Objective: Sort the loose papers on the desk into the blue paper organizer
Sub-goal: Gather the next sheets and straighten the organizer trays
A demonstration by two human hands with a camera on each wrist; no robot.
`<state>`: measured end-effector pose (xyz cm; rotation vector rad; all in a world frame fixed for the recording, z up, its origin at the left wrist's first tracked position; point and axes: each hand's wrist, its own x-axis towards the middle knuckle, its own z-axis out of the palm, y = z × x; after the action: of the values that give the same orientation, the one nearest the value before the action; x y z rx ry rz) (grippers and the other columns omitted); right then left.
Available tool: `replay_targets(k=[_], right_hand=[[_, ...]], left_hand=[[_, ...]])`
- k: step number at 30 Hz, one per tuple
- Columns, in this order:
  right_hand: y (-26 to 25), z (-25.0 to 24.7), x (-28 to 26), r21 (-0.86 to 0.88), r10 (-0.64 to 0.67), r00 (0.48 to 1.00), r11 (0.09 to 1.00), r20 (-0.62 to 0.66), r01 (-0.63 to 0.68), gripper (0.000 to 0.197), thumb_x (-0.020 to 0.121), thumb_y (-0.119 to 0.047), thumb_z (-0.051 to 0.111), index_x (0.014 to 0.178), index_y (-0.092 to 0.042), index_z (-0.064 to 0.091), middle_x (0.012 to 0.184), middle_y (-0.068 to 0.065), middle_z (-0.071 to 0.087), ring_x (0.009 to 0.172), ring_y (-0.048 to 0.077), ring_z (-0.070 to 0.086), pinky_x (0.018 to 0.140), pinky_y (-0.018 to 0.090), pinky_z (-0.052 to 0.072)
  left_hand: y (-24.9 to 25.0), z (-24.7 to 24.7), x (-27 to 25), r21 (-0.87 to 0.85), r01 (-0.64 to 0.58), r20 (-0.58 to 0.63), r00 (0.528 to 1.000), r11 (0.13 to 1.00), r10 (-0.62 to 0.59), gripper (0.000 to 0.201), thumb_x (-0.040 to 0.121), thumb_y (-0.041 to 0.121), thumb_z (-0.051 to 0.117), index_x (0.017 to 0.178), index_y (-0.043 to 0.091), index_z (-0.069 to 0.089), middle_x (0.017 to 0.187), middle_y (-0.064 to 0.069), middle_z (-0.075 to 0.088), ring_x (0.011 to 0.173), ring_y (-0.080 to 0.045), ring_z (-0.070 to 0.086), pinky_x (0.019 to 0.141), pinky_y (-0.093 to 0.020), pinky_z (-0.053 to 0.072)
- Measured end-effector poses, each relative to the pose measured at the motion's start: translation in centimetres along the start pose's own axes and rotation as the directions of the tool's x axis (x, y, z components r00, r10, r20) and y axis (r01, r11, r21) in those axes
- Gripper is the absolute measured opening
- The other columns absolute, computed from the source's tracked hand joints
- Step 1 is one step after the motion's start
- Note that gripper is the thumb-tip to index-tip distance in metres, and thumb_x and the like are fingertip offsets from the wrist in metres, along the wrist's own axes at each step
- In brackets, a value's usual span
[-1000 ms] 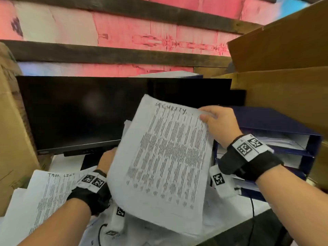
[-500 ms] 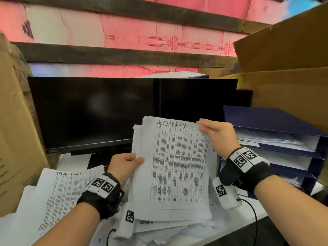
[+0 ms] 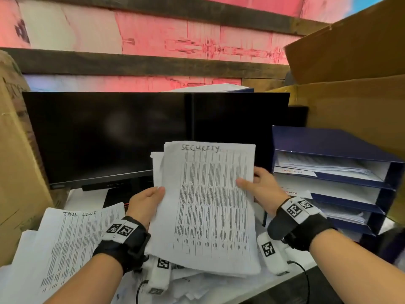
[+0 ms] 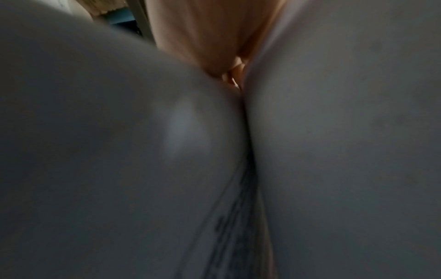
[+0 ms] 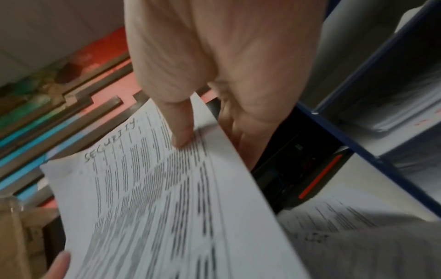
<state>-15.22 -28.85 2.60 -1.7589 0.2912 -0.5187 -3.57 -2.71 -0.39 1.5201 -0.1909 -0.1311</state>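
Observation:
I hold a white sheet headed "SECURITY" [image 3: 210, 207] upright in front of the monitor, with more sheets behind it. My left hand [image 3: 146, 200] grips its left edge, thumb on the front. My right hand [image 3: 260, 189] pinches the right edge, thumb on the print; the right wrist view shows the thumb [image 5: 181, 132] pressing the SECURITY sheet [image 5: 152, 207]. The blue paper organizer [image 3: 333, 145] stands to the right with three shelves holding papers. A "TASK LIST" sheet [image 3: 72, 242] lies on the desk at the left. The left wrist view is blurred paper [image 4: 119, 151] close up.
A black monitor [image 3: 114, 132] stands behind the papers. Cardboard boxes rise at the left [image 3: 17, 161] and at the right [image 3: 355, 99] above the organizer. More loose papers [image 3: 192, 281] lie heaped on the desk under my hands. A black cable [image 3: 304, 270] hangs by the front edge.
The SECURITY sheet went from tilted to upright and squared. My right hand slid from its top corner down to mid right edge. My left hand came out from behind the sheet to grip its left edge.

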Motion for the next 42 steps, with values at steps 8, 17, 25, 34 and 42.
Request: replay_targets(k=[8, 17, 25, 34, 42], right_hand=[[3.7, -2.2, -2.6, -0.223, 0.115, 0.986, 0.971, 0.121, -0.086, 0.043, 0.093, 0.000, 0.055, 0.132, -0.017, 0.052, 0.128, -0.002, 0.061, 0.118, 0.015, 0.058, 0.106, 0.039, 0.042], [8.5, -11.2, -7.4, -0.680, 0.474, 0.878, 0.667, 0.072, -0.304, 0.034, 0.089, -0.008, 0.058, 0.122, -0.012, 0.059, 0.115, 0.002, 0.064, 0.107, 0.020, 0.061, 0.097, 0.031, 0.046], [11.8, -16.1, -8.9, -0.860, 0.607, 0.781, 0.312, -0.146, -0.403, 0.042, 0.094, -0.023, 0.056, 0.132, -0.004, 0.053, 0.134, 0.011, 0.056, 0.122, 0.023, 0.054, 0.098, 0.026, 0.042], [11.7, -17.5, -8.3, -0.890, 0.575, 0.793, 0.231, -0.200, -0.392, 0.041, 0.094, -0.013, 0.054, 0.133, -0.001, 0.053, 0.138, 0.012, 0.052, 0.125, 0.024, 0.052, 0.074, 0.015, 0.033], [11.7, -18.7, -8.0, -0.797, 0.575, 0.798, 0.389, -0.181, -0.461, 0.037, 0.096, -0.006, 0.046, 0.131, 0.004, 0.052, 0.122, 0.014, 0.054, 0.122, 0.024, 0.051, 0.075, 0.015, 0.030]], left_hand=[[-0.9, 2.3, -0.9, -0.004, -0.023, -0.035, 0.999, 1.000, 0.023, 0.011, 0.087, 0.025, 0.068, 0.083, 0.016, 0.073, 0.083, -0.004, 0.075, 0.081, -0.023, 0.071, 0.075, -0.035, 0.056], [-2.5, 5.2, -1.6, 0.102, -0.191, 0.050, 0.981, 0.976, 0.186, 0.022, 0.083, -0.002, 0.067, 0.079, 0.019, 0.073, 0.102, 0.000, 0.070, 0.099, -0.016, 0.063, 0.091, -0.030, 0.044], [-2.8, 7.0, -1.6, 0.120, -0.217, 0.084, 0.975, 0.969, 0.207, 0.021, 0.082, -0.005, 0.066, 0.069, 0.012, 0.069, 0.091, 0.002, 0.069, 0.093, -0.013, 0.061, 0.090, -0.029, 0.040], [-3.2, 7.8, -1.8, 0.146, -0.217, 0.223, 0.958, 0.965, 0.181, 0.024, 0.081, -0.015, 0.059, 0.063, 0.001, 0.059, 0.070, -0.003, 0.063, 0.071, -0.017, 0.061, 0.060, -0.019, 0.046], [-3.3, 7.8, -2.3, 0.158, -0.201, 0.310, 0.940, 0.967, 0.145, 0.035, 0.080, -0.019, 0.058, 0.052, 0.001, 0.052, 0.067, -0.010, 0.059, 0.068, -0.023, 0.060, 0.064, -0.028, 0.052]])
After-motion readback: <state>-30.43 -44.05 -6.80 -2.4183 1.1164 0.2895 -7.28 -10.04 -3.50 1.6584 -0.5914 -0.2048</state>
